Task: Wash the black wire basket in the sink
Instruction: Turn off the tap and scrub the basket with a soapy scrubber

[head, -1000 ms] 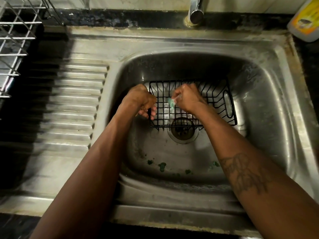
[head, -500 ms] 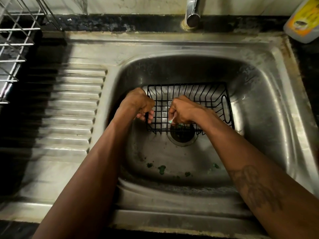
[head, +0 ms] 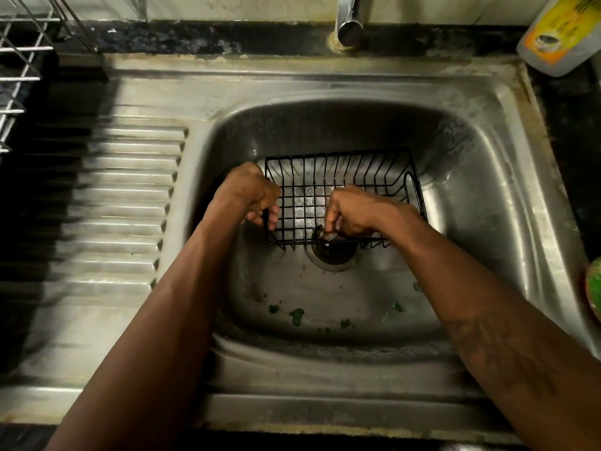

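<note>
A black wire basket (head: 357, 170) sits in the steel sink basin (head: 471, 196), partly over the drain (head: 335, 255). My left hand (head: 250, 193) grips the basket's left rim, fingers curled round the wires. My right hand (head: 361, 209) is curled at the basket's near edge, above the drain, and pinches a small scrub pad (head: 327, 236) against the wires. My fingers hide most of the pad. Soapy film shows on the basin floor through the basket's grid.
The tap (head: 349, 21) stands behind the basin; no water runs from it. A soap bottle (head: 559, 34) lies at the back right. A ribbed drainboard (head: 123, 206) and a wire dish rack (head: 19, 76) are on the left. Green scraps (head: 297, 315) dot the basin's near floor.
My right hand has slid with the pad from the basket's middle toward its near edge over the drain. My left hand keeps its hold on the left rim.
</note>
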A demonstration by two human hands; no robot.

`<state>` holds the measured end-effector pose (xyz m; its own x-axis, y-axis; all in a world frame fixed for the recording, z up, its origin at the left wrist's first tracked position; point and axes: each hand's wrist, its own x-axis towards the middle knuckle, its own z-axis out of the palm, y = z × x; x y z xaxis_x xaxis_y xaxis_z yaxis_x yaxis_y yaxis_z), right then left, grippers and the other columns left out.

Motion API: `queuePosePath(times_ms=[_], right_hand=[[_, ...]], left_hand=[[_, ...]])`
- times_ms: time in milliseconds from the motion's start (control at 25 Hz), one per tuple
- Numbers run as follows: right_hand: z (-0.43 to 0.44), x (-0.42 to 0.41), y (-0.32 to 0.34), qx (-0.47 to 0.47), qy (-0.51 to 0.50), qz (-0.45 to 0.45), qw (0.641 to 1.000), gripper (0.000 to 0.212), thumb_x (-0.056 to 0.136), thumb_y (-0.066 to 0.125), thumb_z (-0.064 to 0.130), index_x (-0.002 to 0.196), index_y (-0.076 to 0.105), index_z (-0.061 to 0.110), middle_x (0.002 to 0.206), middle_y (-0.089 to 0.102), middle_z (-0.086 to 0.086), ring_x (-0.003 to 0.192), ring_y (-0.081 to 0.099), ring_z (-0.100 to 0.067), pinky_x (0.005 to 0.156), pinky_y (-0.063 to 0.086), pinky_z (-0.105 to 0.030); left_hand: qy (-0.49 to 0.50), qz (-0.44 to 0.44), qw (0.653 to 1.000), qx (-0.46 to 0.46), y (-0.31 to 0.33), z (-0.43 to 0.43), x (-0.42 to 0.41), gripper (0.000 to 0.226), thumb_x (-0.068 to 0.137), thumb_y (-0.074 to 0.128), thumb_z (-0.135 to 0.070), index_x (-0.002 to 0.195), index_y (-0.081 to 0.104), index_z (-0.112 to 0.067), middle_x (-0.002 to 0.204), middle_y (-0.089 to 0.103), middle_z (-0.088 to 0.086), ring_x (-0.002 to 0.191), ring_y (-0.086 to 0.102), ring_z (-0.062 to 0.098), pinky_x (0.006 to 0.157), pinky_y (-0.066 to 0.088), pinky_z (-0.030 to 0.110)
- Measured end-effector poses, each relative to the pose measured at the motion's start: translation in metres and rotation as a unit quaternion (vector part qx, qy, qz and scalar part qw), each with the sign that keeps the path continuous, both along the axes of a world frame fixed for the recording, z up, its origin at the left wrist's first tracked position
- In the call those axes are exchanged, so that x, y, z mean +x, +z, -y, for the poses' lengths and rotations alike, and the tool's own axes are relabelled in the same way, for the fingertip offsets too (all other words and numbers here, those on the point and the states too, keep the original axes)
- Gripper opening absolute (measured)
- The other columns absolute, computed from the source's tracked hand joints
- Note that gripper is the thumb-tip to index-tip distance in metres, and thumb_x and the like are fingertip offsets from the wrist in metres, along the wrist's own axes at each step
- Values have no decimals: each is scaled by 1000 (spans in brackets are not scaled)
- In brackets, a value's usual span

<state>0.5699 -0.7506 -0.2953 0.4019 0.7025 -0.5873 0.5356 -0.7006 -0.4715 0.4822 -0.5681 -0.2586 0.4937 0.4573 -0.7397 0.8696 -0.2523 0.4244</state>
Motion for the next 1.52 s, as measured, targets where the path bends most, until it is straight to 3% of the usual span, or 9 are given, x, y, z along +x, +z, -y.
queuePosePath(times_ms=[200,440,640,720,880,1080,1320,1440,1520], right_hand=[[-12,16,-6,156,-184,104,965,13,88,74,6,98,77,14,107,67,4,98,64,-8,77,44,-12],[10,3,7,-14,13,14,1000,18,84,76,1,92,76,17,94,67,11,86,60,0,78,51,-19],[5,20,0,155,-215,148,953,17,90,69,2,102,72,13,106,55,-1,93,52,-12,84,52,-25],[8,16,4,118,-161,124,972,19,89,71,3,104,74,14,101,58,4,93,54,-11,73,42,-13],[23,11,7,-61,-1,3,998,23,83,79,6,83,79,29,89,72,15,88,66,-6,71,53,-22],[15,27,-5,145,-257,160,942,17,88,72,3,96,73,17,99,61,6,83,57,-5,77,55,-24],[32,25,11,-129,-10,-15,992,30,86,71,-1,79,78,27,88,76,6,82,70,-11,61,52,-22],[23,32,3,-6,-139,102,985,21,85,74,2,84,77,23,94,72,2,83,64,-9,66,49,-22],[17,34,-5,99,-232,220,943,19,86,72,1,93,75,18,100,69,-3,84,62,-14,72,49,-23]], left_hand=[[5,4,1000,4,2,1,-1,22,102,44,-4,87,58,1,55,65,10,41,65,22,71,59,38],[-3,-8,1000,7,0,0,-2,24,104,42,-5,85,57,-2,68,65,9,48,66,21,63,56,31],[-8,-12,1000,0,2,0,0,24,102,43,-1,87,61,3,56,67,12,41,66,20,77,60,35],[-13,-9,1000,10,4,0,-1,23,102,42,-1,88,61,2,65,67,12,40,65,19,68,59,33],[-24,-16,1000,12,1,1,-2,24,104,38,-5,89,57,-2,70,66,10,40,64,19,50,50,28],[-30,-22,999,10,2,2,-2,25,104,36,-6,89,56,0,50,64,8,35,63,18,37,48,20],[-30,-34,999,11,3,-1,-2,28,103,36,-7,86,58,-2,43,63,5,38,64,18,41,50,22],[-25,-29,999,1,1,0,-1,32,104,34,-7,81,56,-2,42,61,5,35,62,17,47,52,26],[-13,-14,1000,-3,-1,1,0,29,104,37,-5,83,57,1,45,63,8,36,63,19,57,55,31]])
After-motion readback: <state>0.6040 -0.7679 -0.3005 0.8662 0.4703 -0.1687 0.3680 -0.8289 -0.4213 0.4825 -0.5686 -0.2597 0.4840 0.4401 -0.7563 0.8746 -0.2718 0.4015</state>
